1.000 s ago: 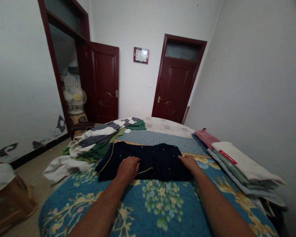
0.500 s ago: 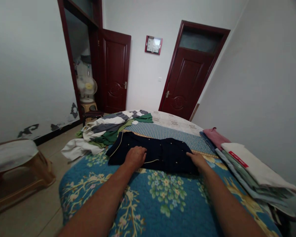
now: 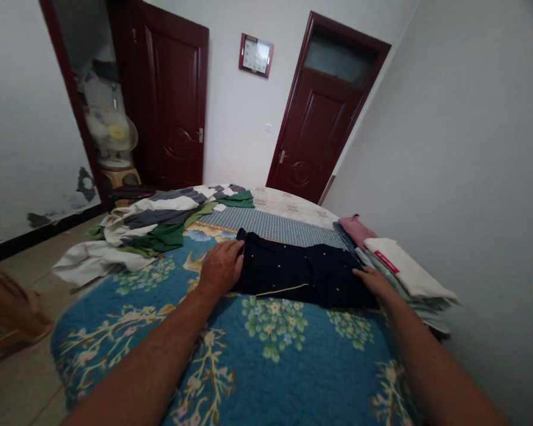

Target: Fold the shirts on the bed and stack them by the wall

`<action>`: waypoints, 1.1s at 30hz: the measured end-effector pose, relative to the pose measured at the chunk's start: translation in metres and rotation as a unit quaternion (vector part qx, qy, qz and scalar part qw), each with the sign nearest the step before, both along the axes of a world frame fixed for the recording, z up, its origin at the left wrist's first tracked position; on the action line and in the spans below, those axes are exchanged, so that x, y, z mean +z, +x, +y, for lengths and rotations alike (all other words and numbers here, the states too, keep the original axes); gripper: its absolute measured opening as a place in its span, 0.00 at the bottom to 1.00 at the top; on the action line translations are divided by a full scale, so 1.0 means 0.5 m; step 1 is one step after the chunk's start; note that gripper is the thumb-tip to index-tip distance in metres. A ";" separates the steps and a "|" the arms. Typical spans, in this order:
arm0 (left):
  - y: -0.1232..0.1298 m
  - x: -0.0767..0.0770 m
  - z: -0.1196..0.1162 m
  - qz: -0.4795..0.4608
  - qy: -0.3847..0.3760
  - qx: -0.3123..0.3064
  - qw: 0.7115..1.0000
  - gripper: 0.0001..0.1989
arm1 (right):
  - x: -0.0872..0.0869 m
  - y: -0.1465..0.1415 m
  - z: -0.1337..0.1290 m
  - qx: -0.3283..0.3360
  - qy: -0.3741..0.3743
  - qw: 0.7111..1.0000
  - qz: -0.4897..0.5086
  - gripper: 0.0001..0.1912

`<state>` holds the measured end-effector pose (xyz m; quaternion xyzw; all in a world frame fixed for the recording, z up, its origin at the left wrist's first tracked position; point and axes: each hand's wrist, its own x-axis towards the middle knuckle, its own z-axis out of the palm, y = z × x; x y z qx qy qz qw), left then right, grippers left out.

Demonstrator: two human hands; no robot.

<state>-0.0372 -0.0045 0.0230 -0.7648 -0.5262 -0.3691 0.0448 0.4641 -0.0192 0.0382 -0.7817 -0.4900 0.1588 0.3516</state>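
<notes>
A navy garment (image 3: 293, 269) with small pale dots and a yellow trim line lies folded into a long strip across the bed. My left hand (image 3: 222, 266) is closed on its left end, with the fingers curled over the edge. At the opposite end, my right hand (image 3: 375, 283) pinches the edge between thumb and fingers. Under the garment is a blue floral quilt (image 3: 311, 361). What kind of clothing the garment is cannot be made out.
Loose green, white and grey clothes (image 3: 160, 219) lie in a heap at the bed's far left. A stack of folded clothes (image 3: 408, 269) sits along the right side by the wall. A brown stool (image 3: 13, 313) stands on the floor at left.
My left hand has moved from the garment's middle to its left end. The left part with yellow trim is now folded in, making the strip shorter. My view has turned right.
</notes>
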 end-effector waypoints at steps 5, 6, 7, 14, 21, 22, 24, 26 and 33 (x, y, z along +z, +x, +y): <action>-0.009 -0.014 0.023 0.001 -0.121 0.106 0.987 0.29 | 0.024 0.006 -0.011 -0.016 -0.050 0.998 0.036 0.12; -0.009 -0.015 0.027 0.001 -0.151 0.110 0.982 0.29 | 0.031 0.002 -0.008 -0.019 -0.054 0.998 0.019 0.12; -0.010 -0.015 0.029 -0.003 -0.175 0.108 0.979 0.29 | 0.039 -0.004 -0.006 -0.022 -0.062 0.998 -0.001 0.12; -0.019 -0.004 0.037 -0.103 -0.233 0.040 0.966 0.25 | 0.126 -0.073 0.014 0.004 -0.068 0.990 -0.126 0.14; -0.029 0.006 0.040 -0.139 -0.251 0.015 0.958 0.25 | 0.183 -0.208 0.039 0.089 -0.052 0.981 -0.167 0.15; -0.029 0.007 0.040 -0.141 -0.251 0.018 0.958 0.25 | 0.183 -0.232 0.043 0.105 -0.049 0.980 -0.164 0.16; -0.029 0.009 0.040 -0.141 -0.252 0.023 0.957 0.25 | 0.176 -0.283 0.054 0.139 -0.050 0.977 -0.154 0.15; -0.029 0.009 0.039 -0.141 -0.252 0.025 0.957 0.25 | 0.156 -0.335 0.065 0.162 -0.058 0.972 -0.160 0.13; -0.032 0.004 0.040 -0.138 -0.245 0.018 0.960 0.25 | 0.032 -0.480 0.079 0.160 -0.118 0.956 -0.217 0.16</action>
